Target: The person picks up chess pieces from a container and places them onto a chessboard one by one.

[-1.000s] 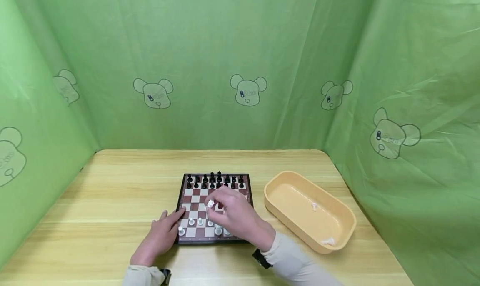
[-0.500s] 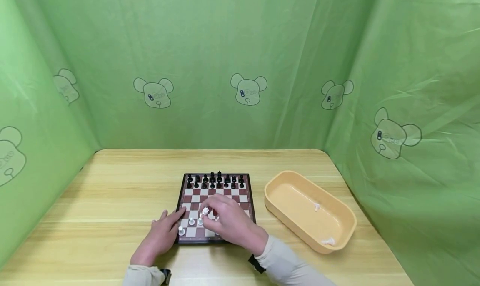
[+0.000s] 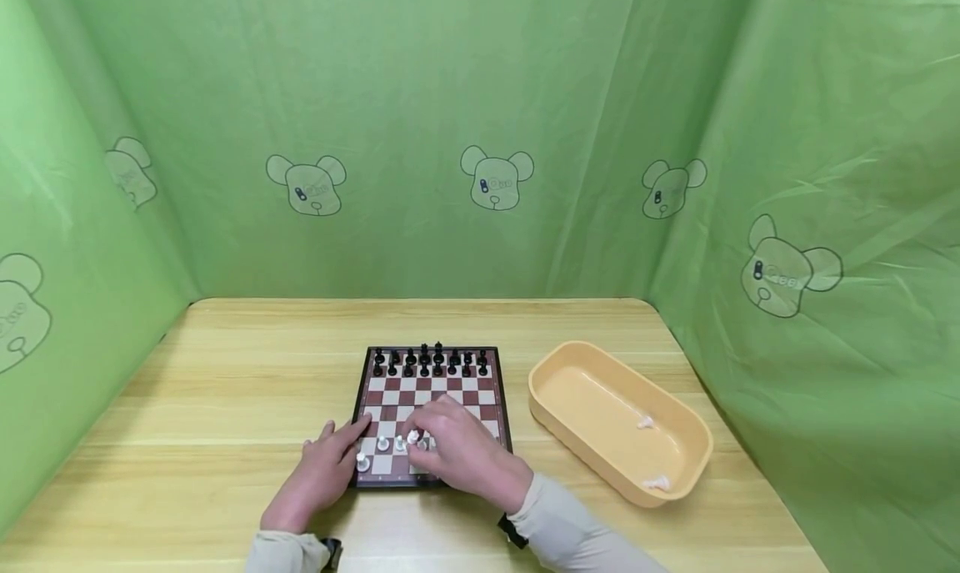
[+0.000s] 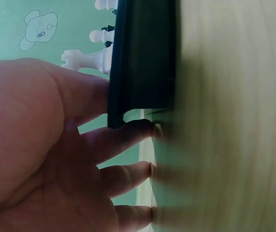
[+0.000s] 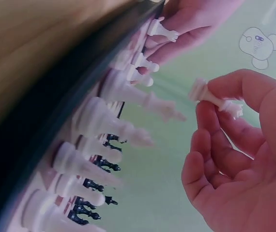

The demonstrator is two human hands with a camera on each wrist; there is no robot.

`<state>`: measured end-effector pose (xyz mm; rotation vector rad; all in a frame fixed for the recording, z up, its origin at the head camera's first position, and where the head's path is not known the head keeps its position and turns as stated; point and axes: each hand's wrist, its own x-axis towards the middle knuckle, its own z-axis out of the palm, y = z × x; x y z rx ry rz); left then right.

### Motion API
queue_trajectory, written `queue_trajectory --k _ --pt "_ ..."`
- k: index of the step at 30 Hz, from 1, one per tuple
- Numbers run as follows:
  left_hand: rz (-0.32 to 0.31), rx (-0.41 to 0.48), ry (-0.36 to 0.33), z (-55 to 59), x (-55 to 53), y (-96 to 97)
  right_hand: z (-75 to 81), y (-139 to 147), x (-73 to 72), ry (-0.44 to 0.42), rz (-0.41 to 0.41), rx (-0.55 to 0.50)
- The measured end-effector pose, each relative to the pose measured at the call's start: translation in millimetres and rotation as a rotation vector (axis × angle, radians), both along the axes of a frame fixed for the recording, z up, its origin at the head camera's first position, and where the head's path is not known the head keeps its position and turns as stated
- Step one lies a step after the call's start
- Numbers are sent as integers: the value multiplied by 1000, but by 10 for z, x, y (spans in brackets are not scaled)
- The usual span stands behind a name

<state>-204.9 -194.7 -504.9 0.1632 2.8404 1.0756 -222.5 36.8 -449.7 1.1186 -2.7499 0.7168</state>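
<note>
The right hand pinches a white chess queen between thumb and finger. It holds the piece just above the near rows of the chessboard. Seen from the right wrist, the queen is tilted and apart from the board. The left hand rests at the board's left edge. Its thumb touches the board, and its other fingers are fairly straight with tips on the table. Near it stands a white rook, with white pawns beyond. The right hand hides some white pieces in the head view.
Black chess pieces fill the board's two far rows. A yellow-orange tray stands right of the board, with white pieces lying in it. Green curtains enclose the wooden table.
The right hand has lowered the white queen toward the board's near side, moving left, then slightly right. A white piece in the tray has rolled right. The left hand has stayed still.
</note>
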Motion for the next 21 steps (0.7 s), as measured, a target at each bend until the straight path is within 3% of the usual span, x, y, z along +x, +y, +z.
queue_trajectory --k 10,21 --pt "3 14 -7 -4 5 9 -111 13 -27 46 10 63" --pt "1 11 5 3 9 7 -141 24 -31 24 17 141"
